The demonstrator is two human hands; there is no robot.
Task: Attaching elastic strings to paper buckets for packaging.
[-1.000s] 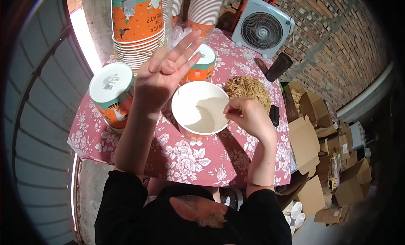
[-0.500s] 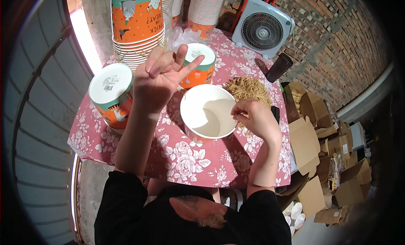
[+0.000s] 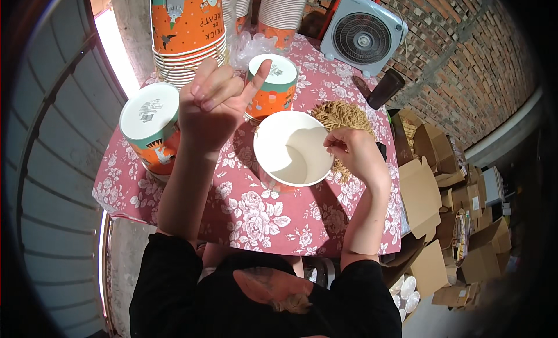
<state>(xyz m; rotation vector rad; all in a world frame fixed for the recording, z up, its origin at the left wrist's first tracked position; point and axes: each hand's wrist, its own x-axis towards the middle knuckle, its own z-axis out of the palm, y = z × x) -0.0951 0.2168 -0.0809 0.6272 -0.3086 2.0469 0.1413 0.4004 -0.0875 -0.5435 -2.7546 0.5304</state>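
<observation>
A white-lined paper bucket [image 3: 279, 157] stands mouth up in front of me, slightly tilted. My right hand [image 3: 359, 157] is closed in a pinch at its right rim; anything between the fingertips is too small to make out. My left hand [image 3: 209, 108] is raised left of the bucket, most fingers curled and one stretched out; what the curled fingers hold, if anything, is hidden. Behind it, an upturned orange and green bucket [image 3: 273, 96] shows its white base. Another upturned bucket [image 3: 154, 131] stands at the left. Beside my right hand lies a heap of tan cords [image 3: 343, 116].
A pink floral cloth [image 3: 256, 219] covers the table. Tall stacks of orange buckets [image 3: 189, 27] and clear plastic bags [image 3: 253, 50] stand at the back. A box fan [image 3: 363, 38] and a dark cup [image 3: 386, 89] are far right. Open cartons [image 3: 418, 195] crowd the floor to the right.
The bucket and my right hand have shifted slightly right together. My left hand's fingers have curled further in, leaving one extended.
</observation>
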